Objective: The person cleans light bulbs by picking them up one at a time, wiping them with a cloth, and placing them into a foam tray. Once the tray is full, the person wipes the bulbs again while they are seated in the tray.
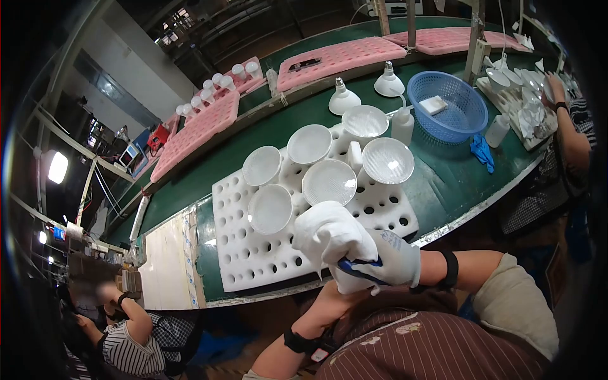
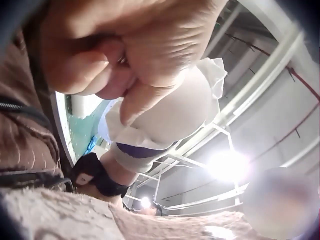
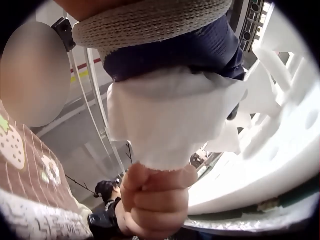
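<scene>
In front of the apron, both hands work close together at a bunched white cloth (image 1: 332, 234). My right hand (image 1: 389, 256), in a pale glove with a dark blue palm, grips the cloth around a rounded form. Below it my bare left hand (image 1: 342, 297) has its fingers curled tightly at the lower end, as the right wrist view shows. Between the hands, the left wrist view gives a smooth white lamp body (image 2: 175, 110) with cloth round its edge; most of the lamp is hidden. Several white lamps (image 1: 329, 182) stand face up in the holed foam board (image 1: 231, 253) ahead.
Two lamps (image 1: 344, 98) stand screw base up behind the board. A squeeze bottle (image 1: 402, 126), a blue basket (image 1: 465, 123) and a blue glove (image 1: 482, 153) lie to the right. Pink foam trays (image 1: 342, 60) line the far side. Other people work at both sides.
</scene>
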`<state>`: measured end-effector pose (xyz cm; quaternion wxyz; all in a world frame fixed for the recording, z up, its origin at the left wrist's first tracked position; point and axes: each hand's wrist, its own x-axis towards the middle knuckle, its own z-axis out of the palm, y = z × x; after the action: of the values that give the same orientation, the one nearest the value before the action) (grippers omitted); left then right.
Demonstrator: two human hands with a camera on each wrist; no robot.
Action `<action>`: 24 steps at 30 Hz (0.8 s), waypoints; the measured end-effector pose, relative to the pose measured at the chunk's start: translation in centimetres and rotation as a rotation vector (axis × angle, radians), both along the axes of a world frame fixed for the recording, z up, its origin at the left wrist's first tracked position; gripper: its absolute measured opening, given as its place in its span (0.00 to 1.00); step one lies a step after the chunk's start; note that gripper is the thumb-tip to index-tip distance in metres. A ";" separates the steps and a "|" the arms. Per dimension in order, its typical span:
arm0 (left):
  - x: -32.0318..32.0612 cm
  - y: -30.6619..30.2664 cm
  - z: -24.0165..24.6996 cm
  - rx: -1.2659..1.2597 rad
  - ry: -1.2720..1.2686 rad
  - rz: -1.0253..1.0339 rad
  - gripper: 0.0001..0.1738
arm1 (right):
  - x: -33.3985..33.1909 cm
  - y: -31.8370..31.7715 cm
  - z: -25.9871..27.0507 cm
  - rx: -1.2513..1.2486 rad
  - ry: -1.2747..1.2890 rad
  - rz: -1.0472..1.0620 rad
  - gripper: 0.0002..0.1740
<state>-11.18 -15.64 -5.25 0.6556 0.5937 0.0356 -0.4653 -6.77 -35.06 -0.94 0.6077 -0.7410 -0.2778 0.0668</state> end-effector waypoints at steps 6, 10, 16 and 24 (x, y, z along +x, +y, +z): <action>0.0 -0.8 -1.5 0.125 -0.569 0.103 0.13 | 0.9 2.1 1.5 -0.315 -0.016 -0.099 0.25; -0.4 -0.1 1.1 -0.130 0.258 0.132 0.04 | 1.0 1.6 0.5 -0.227 -0.020 -0.127 0.24; -0.1 3.4 1.4 -0.383 0.044 0.184 0.12 | 1.8 -2.4 -3.5 -0.306 -0.148 -0.352 0.18; 0.6 4.5 1.9 -0.425 0.065 0.187 0.14 | 1.5 -7.7 -4.6 -0.015 0.224 -0.482 0.12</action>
<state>-10.56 -11.16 -3.33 0.8047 0.4210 0.0129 -0.4184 -5.28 -42.79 -5.55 0.6277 -0.7781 -0.0239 0.0040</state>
